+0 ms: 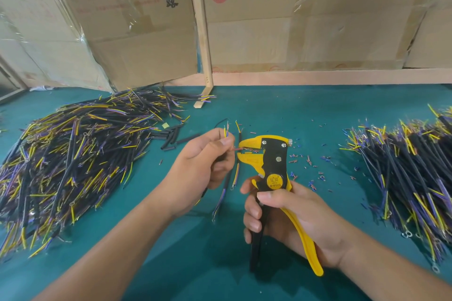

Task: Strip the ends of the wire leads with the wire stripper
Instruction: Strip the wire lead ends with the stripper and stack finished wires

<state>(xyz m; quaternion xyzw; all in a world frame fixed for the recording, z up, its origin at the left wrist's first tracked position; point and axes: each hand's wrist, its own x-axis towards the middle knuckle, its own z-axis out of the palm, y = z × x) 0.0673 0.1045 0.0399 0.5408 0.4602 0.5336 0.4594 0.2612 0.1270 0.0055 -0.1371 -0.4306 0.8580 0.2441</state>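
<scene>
Wire lead (241,148) sits between yellow plastic stripper (271,161) beaks.

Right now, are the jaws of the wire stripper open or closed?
Open: a gap shows between the yellow jaws of the wire stripper, and a red wire lead enters it.

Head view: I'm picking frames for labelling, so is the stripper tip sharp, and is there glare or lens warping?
Head view: the wire stripper and its tip read sharp, and so does the red lead in the left hand; glare streaks only the plastic film on the cardboard boxes; wide-angle bending shows at the edges, curving the wooden post; light is even, shadows soft.
</scene>
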